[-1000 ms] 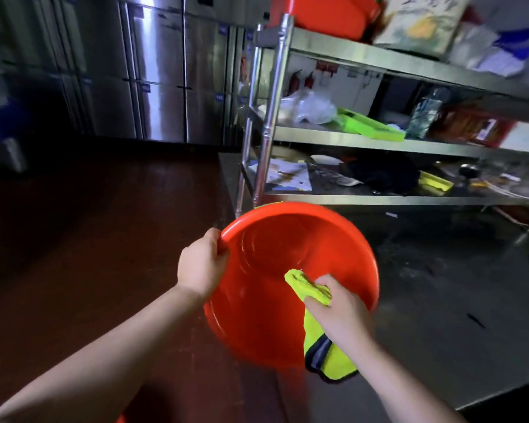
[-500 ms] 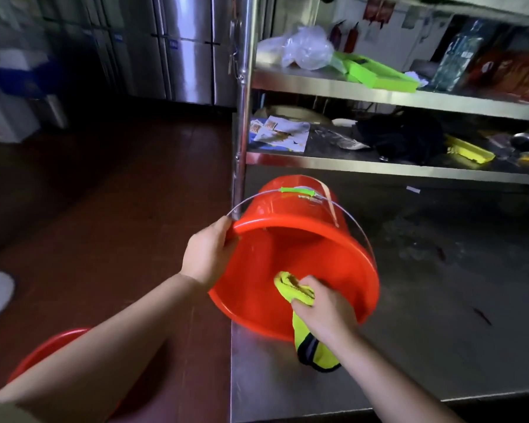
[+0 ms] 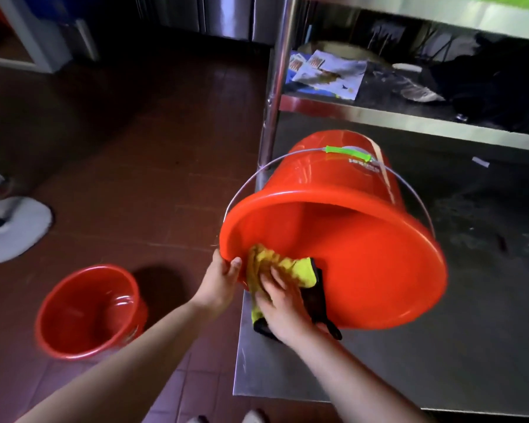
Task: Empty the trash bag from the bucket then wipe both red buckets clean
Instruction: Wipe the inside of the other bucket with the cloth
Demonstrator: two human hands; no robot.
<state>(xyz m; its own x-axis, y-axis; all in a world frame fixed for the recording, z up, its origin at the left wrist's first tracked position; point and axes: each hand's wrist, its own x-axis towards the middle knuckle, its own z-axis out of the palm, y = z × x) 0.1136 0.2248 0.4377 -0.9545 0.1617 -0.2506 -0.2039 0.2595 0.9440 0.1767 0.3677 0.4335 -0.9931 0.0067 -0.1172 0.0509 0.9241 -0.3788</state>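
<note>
With the left hand gripping the near rim of the tilted red bucket over the table, the right hand's fingers are pressing the yellow cloth flat inside; it seems wise to be steadying that rim while sweeping around.

tipped bucket on table; second bucket on floor, left.
</note>
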